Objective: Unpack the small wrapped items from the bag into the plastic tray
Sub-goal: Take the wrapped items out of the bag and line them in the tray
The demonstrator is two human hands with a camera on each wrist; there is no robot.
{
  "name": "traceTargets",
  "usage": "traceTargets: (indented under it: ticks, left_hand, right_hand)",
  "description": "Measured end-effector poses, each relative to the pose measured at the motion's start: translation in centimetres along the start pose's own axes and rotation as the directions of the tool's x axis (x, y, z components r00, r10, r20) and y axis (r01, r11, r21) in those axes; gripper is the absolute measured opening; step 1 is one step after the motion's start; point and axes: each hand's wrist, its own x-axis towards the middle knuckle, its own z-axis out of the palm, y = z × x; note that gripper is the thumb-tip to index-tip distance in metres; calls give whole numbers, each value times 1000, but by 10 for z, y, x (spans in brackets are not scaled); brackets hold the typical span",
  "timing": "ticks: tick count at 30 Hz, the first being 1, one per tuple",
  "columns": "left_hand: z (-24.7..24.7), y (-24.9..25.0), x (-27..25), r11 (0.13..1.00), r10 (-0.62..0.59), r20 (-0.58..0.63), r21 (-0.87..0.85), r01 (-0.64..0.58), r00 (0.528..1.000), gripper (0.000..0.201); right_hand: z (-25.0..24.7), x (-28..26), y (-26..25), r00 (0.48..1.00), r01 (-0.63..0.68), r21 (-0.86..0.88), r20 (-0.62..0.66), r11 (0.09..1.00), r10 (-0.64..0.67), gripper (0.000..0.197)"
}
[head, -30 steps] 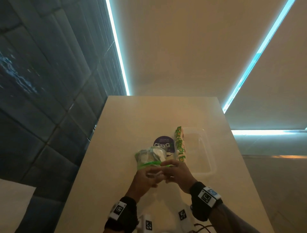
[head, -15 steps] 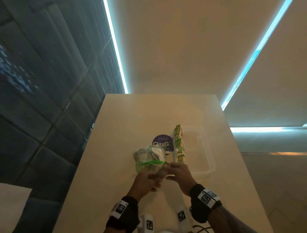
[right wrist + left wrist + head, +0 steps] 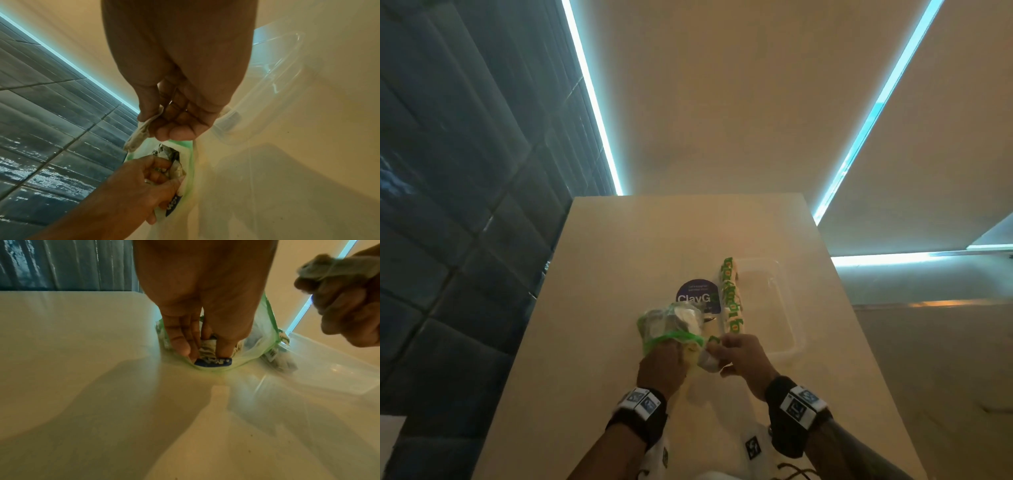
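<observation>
The left hand (image 3: 661, 368) pinches the bag (image 3: 671, 323) mouth mid-desk; the right hand (image 3: 739, 354) pinches what looks like one wrapped item (image 3: 709, 359). Carry it over the tray (image 3: 796, 342) rim before letting go.

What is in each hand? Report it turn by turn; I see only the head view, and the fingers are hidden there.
Observer: The right hand pinches one small wrapped item between thumb and fingers, outside the bag.
Operator: Now the left. Tell me whether it is inside the bag.
Observer: The left hand has its fingertips in the bag's green-rimmed mouth, pinching a second wrapped item, which is crumpled.
Operator: Locate the tray against the right hand.
Observer: In the right wrist view the clear tray has its near rim close beside that hand.
</observation>
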Motion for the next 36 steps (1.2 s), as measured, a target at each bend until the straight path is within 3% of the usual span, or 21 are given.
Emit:
traceTargets:
  ticks: [9, 15, 18, 22, 28, 32, 36]
  left_hand:
    - [-4, 1, -3, 999, -34, -29, 29, 35, 999, 30]
    - [-12, 1, -12, 952, -72, -54, -303, 52, 996, 20]
    - [-20, 1, -19, 839, -104, 39, -533, 109, 994, 11]
    - [-30, -5, -25, 595, -114, 188, -774, 219, 976, 12]
    - [-44, -6, -36, 273, -65, 216, -935, 226, 974, 15]
    - [-47, -4, -41, 173, -36, 202, -963, 205, 979, 16]
    - [-53, -3, -43, 193, 17, 205, -961, 198, 979, 19]
  right_hand:
    - [-6, -4, -2, 999, -25, -12, 21, 1000, 25, 29]
    - [2, -4, -3, 999, -26, -43, 40, 999, 27, 31]
    - [6, -3, -3, 999, -27, -30, 29, 999, 28, 32]
    - [9, -3, -3, 998, -29, 17, 55, 999, 28, 27]
    - [13, -7, -6, 990, -82, 207, 133, 975, 55, 16]
    - [19, -8, -11, 990, -53, 236, 137, 970, 21, 14]
    - [18, -8, -17, 990, 36, 135, 127, 990, -53, 26]
